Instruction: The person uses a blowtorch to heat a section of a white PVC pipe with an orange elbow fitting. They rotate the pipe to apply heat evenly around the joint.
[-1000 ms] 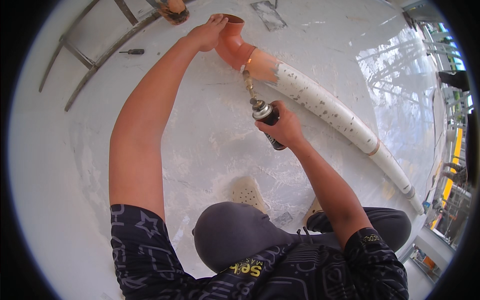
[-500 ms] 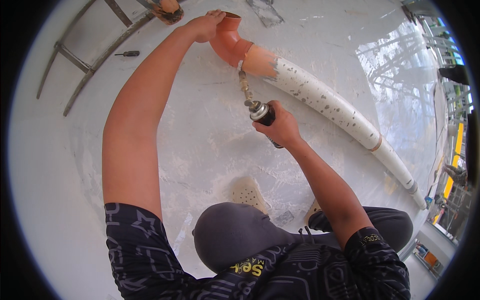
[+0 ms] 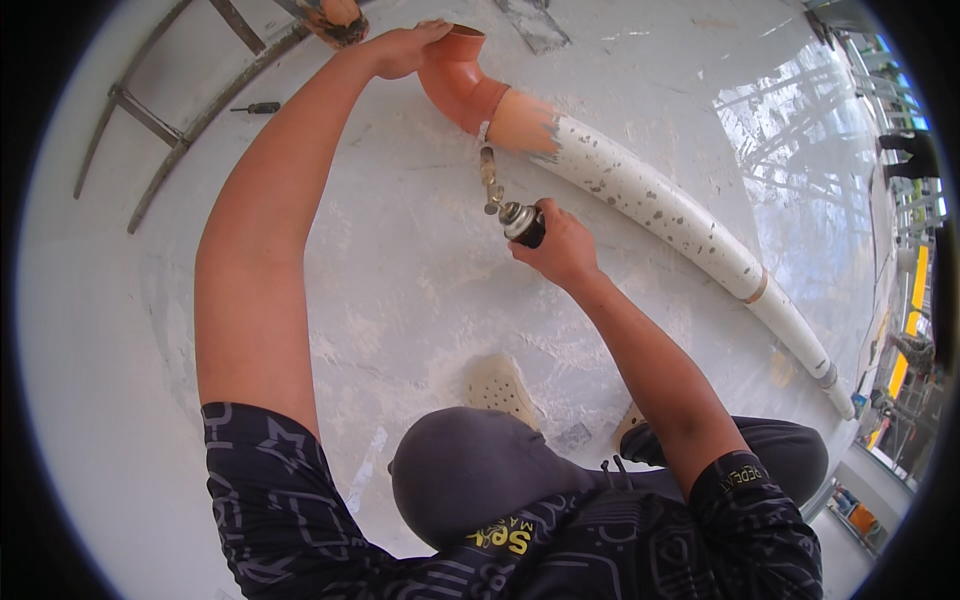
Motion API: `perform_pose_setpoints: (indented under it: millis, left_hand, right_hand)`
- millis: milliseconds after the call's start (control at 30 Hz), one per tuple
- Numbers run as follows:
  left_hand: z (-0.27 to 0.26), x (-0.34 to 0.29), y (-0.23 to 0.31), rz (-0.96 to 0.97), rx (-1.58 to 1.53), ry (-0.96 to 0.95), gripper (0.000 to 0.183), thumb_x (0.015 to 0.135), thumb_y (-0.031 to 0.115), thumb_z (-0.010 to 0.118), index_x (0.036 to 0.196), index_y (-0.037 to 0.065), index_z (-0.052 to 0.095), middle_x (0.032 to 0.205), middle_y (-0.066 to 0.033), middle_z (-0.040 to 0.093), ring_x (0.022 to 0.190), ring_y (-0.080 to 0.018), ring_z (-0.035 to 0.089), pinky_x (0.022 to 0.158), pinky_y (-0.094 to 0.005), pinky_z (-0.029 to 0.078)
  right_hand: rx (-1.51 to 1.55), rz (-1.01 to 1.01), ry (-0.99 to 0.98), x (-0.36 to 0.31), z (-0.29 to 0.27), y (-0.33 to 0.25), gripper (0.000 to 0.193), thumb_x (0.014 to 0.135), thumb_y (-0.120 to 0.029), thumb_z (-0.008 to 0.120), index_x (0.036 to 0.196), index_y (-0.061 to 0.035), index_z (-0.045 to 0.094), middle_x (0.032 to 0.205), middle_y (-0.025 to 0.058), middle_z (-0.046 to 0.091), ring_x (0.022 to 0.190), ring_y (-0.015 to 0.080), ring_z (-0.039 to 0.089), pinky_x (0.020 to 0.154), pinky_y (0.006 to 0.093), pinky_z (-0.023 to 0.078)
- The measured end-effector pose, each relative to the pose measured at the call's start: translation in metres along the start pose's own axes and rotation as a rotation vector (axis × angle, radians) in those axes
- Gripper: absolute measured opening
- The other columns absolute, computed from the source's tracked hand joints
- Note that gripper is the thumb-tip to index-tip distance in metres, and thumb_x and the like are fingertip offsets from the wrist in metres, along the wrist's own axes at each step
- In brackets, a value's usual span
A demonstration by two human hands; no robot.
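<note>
The elbow (image 3: 458, 88) already sits on the pipe's far left end; my left hand (image 3: 405, 50) rests on it, grip unclear; my right hand (image 3: 560, 245) holds the torch (image 3: 520, 222) towards their joint, seemingly mid-heating; what remains I cannot tell.

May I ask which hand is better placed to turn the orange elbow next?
Probably the left hand: it rests on the orange elbow beside its open end, while the right hand grips a torch aimed near where the elbow meets the pipe.

elbow (image 3: 462, 85): orange | pipe (image 3: 650, 190): white, grey-flecked | canister (image 3: 522, 224): black, silver
</note>
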State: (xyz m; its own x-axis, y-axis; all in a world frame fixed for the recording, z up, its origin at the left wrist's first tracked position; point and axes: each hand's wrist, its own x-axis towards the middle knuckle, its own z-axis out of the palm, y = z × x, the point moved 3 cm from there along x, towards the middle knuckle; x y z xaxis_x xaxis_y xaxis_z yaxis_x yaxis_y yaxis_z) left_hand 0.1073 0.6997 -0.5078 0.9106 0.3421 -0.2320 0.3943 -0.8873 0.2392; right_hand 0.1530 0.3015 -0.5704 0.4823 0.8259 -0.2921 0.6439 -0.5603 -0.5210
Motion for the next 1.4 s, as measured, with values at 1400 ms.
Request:
perform_pose_setpoints:
  millis: [1400]
  left_hand:
    - [0.004,-0.031,-0.009,-0.058,-0.103,0.041,0.089,0.098,-0.013,0.036,0.175,0.027,0.016,0.176,-0.0142,0.033,0.16,-0.0343,0.036,0.134,-0.0454,0.026]
  right_hand:
    - [-0.081,-0.079,0.098,-0.007,0.023,0.003,0.057,0.075,-0.034,0.087,0.117,-0.0065,0.06,0.107,0.018,0.073,0.104,0.0402,0.07,0.092,0.0494,0.055]
